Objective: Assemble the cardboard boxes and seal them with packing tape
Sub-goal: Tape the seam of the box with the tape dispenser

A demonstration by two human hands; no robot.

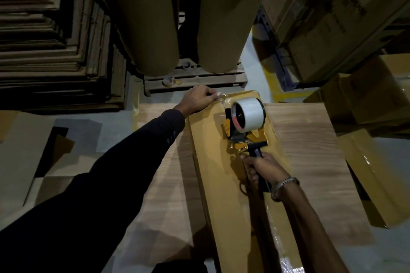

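While stacks of flat cardboard (51, 51) stand at the far left, the left hand (197, 99) reaches to the far end of the cardboard box (208, 175), its fingers curled and pinching the loose end of the clear tape (223, 101) there. Just right of it, the tape dispenser (246, 124) sits on the box's middle seam. The right hand (264, 167), nearer, grips the dispenser's black handle. At the far right stand printed cartons (332, 17).
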